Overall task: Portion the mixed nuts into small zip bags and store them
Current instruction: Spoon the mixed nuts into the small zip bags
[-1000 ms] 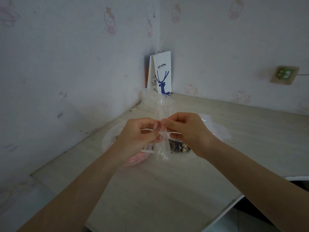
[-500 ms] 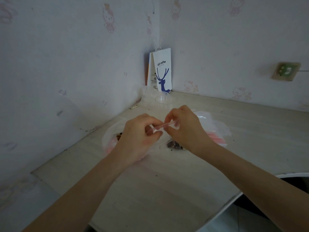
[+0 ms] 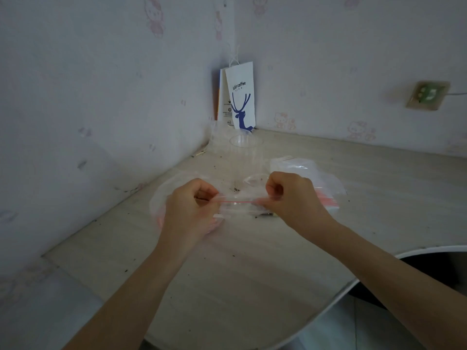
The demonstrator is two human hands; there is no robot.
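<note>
The small zip bag [image 3: 237, 207] was thin, clear, glossy plastic with a red seal strip. The desk [image 3: 252, 274] had a pale, matt wood-grain finish, speckled with dark crumbs. The cup [image 3: 246, 157] near the desk's back corner was clear, smooth plastic. The paper carrier bag [image 3: 240, 97] looked matt white, the wallpaper [image 3: 101, 97] matt too.

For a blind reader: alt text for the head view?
Left hand and right hand pinch the ends of a small clear zip bag, its red seal stretched between them above a pale table. A clear cup and paper bag stand behind.
</note>
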